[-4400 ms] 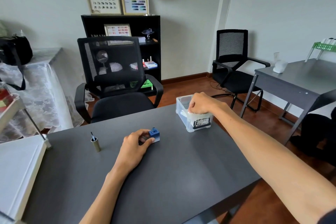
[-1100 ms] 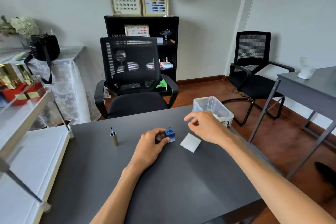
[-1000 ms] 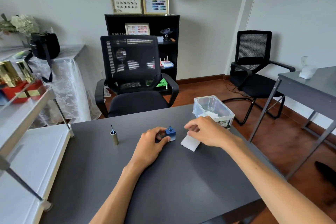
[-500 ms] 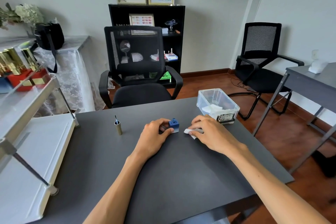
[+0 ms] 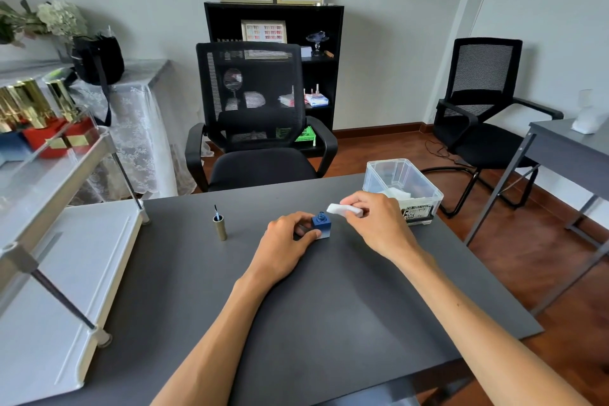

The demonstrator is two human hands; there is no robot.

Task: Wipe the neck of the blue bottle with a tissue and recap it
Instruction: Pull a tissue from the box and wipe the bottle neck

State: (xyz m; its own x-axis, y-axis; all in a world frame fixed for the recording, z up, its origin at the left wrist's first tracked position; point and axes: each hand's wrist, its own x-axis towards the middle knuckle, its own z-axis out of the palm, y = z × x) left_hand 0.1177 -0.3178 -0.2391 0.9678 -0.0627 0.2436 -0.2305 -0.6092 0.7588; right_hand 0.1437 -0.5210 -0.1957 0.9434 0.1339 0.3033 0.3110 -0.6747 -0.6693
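Grey table (image 5: 329, 306), blue bottle (image 5: 322, 226), tissue (image 5: 342, 210)

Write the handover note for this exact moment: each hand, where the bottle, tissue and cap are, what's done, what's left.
Left hand: grips the blue bottle, which stands upright and uncapped on the grey table.
Right hand: pinches a folded white tissue just right of the bottle's neck; contact cannot be told.
Cap: stands on the table left of the bottle, brush pointing up.
Clear tissue box: behind the right hand, tissues inside.
Done: bottle opened, tissue in hand.
Left: wipe the neck, then fetch the cap and put it back on.
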